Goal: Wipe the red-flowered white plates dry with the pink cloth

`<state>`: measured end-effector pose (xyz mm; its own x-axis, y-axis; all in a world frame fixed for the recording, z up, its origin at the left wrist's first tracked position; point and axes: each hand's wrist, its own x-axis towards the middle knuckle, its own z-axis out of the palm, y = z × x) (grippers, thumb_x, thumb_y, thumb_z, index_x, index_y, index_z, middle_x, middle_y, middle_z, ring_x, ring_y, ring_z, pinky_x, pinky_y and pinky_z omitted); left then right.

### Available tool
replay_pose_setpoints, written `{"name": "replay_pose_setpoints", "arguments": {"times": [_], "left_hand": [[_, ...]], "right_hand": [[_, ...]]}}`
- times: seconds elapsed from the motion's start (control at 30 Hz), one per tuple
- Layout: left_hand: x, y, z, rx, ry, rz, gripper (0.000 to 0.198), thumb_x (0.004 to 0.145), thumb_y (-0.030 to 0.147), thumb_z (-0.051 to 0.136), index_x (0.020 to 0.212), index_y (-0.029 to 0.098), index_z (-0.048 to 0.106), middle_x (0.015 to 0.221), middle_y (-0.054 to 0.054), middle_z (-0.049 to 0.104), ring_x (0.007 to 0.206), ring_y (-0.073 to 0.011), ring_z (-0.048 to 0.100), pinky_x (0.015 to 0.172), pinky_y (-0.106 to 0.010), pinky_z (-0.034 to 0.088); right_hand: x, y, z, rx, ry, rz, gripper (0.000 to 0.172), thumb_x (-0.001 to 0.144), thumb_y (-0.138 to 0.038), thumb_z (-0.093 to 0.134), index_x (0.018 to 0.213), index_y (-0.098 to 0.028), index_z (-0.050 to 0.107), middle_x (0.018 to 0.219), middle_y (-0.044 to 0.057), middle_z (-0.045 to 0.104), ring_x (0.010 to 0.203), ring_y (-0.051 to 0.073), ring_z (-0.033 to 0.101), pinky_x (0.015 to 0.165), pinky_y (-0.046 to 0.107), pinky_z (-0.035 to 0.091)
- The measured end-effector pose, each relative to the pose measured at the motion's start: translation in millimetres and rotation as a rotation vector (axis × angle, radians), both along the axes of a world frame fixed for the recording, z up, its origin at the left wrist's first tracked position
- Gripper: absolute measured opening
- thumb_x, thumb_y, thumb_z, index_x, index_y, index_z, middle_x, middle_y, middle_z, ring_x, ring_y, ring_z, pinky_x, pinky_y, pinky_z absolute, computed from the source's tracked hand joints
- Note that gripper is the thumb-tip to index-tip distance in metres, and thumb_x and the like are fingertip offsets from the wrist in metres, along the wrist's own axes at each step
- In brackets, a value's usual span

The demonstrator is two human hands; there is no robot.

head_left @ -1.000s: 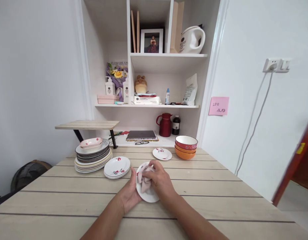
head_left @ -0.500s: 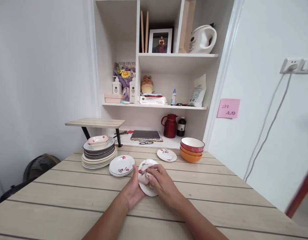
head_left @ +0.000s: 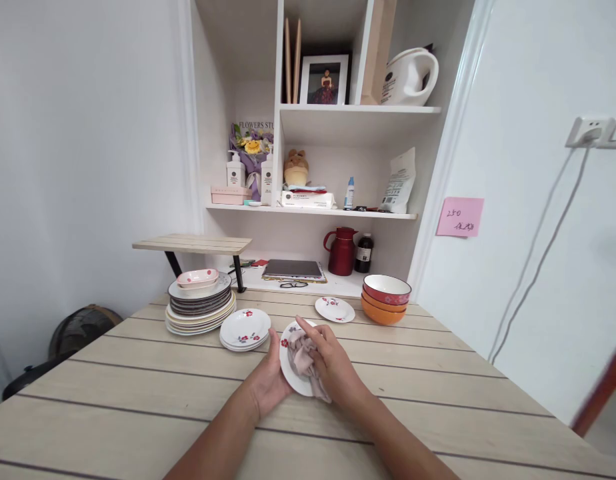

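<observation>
My left hand (head_left: 271, 380) grips the left edge of a small white plate (head_left: 287, 365) with red flowers, its thumb up along the rim and the other fingers hidden beneath. Pressed on the plate's face is a crumpled pinkish-grey cloth (head_left: 302, 353), which my right hand (head_left: 333, 363) holds. One end of the cloth hangs over the plate's near edge. To the left lies a short stack of matching flowered plates (head_left: 245, 328). Another flowered plate (head_left: 335, 309) rests alone on the table, beyond my right hand.
A tall stack of plates (head_left: 198, 308) topped by small pink dishes (head_left: 198, 278) stands left, near a raised wooden stand (head_left: 193, 244). Stacked bowls (head_left: 385, 300) sit at the right. Behind are a laptop (head_left: 295, 269), glasses (head_left: 293, 285), a red jug (head_left: 342, 252) and a dark bottle (head_left: 364, 253).
My right hand has shifted slightly right and toward me across the plate with the cloth, its index finger now extended. The cloth's end now shows over the near rim.
</observation>
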<state>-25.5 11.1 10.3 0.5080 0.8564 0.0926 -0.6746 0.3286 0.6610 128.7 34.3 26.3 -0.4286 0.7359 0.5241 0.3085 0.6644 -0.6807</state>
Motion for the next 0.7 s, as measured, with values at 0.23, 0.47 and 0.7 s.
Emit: {"name": "replay_pose_setpoints", "arguments": {"times": [0.23,0.47,0.7], "left_hand": [[-1,2,-2.4,-0.019,0.005,0.044,0.082,0.082,0.074,0.031,0.140,0.018,0.043,0.130,-0.015,0.060,0.124,-0.0285,0.052,0.109,-0.046,0.031],[0,1,-1.3,-0.035,-0.005,0.019,0.083,0.080,0.075,0.032,0.141,0.019,0.041,0.131,-0.016,0.059,0.123,-0.0287,0.053,0.108,-0.046,0.032],[-2,2,2.7,-0.008,-0.071,0.031,0.090,0.078,0.077,0.031,0.142,0.015,0.040,0.131,-0.018,0.059,0.126,-0.0303,0.050,0.108,-0.047,0.031]], "right_hand": [[3,3,1.9,-0.063,0.140,-0.027,0.030,0.082,-0.009,0.041,0.085,-0.022,0.067,0.100,0.006,0.052,0.096,0.020,0.057,0.087,0.035,0.048],[12,8,10.0,-0.137,0.081,-0.020,0.034,0.083,-0.025,0.053,0.115,-0.024,0.064,0.114,0.008,0.055,0.112,0.023,0.053,0.103,0.040,0.039],[29,-4,28.3,-0.298,-0.101,0.252,0.064,0.077,-0.021,0.060,0.139,-0.029,0.046,0.152,0.005,0.029,0.140,0.023,0.028,0.114,0.039,0.026]]}}
